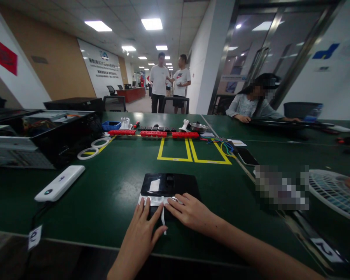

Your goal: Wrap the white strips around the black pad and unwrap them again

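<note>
A flat black plastic panel (182, 184) with a raised tab and a pale patch on its upper left lies on the green table. Across its lower part runs a shiny whitish strip (156, 200), and a thin white tail hangs from it toward me. My left hand (144, 227) rests with spread fingers, tips on the strip's left part. From the right, my right hand (189, 212) lies flat with its fingertips on the strip's right part. Neither hand is closed round anything. My fingers hide some of the strip and the panel's lower edge.
An open black computer case (76, 140) stands left, near two white rings (87, 153) and a white power strip (60, 184). Yellow tape outlines (175, 159), red blocks (153, 133) and a phone (247, 156) lie beyond. A white fan grille (332, 190) and a seated person are right.
</note>
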Demonstrator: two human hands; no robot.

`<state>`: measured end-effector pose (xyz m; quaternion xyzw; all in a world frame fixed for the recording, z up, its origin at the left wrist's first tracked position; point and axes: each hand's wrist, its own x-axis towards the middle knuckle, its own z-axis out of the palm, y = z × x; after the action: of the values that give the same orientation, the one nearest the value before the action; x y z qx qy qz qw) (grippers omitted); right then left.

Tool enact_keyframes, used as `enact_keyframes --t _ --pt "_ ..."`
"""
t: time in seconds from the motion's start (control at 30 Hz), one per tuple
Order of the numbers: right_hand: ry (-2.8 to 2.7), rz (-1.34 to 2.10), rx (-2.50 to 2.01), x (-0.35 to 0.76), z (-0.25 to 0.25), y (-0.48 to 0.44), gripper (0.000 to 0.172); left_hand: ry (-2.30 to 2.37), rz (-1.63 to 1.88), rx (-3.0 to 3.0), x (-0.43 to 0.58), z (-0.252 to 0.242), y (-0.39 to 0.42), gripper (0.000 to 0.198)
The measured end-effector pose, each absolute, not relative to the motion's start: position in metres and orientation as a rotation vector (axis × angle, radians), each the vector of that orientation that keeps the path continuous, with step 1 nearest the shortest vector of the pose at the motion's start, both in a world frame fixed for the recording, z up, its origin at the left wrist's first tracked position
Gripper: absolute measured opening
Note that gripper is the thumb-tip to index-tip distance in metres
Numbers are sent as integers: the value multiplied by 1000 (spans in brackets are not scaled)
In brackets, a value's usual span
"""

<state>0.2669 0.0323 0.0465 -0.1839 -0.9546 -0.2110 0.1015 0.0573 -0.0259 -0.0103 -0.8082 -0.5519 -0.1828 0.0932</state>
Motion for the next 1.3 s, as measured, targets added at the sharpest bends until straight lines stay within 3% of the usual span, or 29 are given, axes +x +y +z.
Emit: enact_keyframes --t 0.17,0.3,0.43,0.53,1.07,1.2,1.3 --pt "-2900 -377 -618 268 44 34 36 -1647 -587 -2398 59 -13 -25 55" --pt "-2965 127 -765 272 48 33 43 -1645 -616 -2410 58 -16 -24 51" --pt "-2997 718 -862 278 59 30 67 -1660 -598 -2434 57 -16 -21 49" --pt "-3023 937 -902 280 67 30 83 -1658 -548 -2443 58 -11 -21 49" --pt "-2998 960 -793 284 72 32 86 -1498 -457 -2533 62 -6 -29 59" --pt "-3001 934 -798 286 76 33 80 -1491 -455 -2500 62 -7 -31 60" --pt "-2935 920 -769 287 82 35 66 -1496 -434 -2505 64 -7 -33 62"
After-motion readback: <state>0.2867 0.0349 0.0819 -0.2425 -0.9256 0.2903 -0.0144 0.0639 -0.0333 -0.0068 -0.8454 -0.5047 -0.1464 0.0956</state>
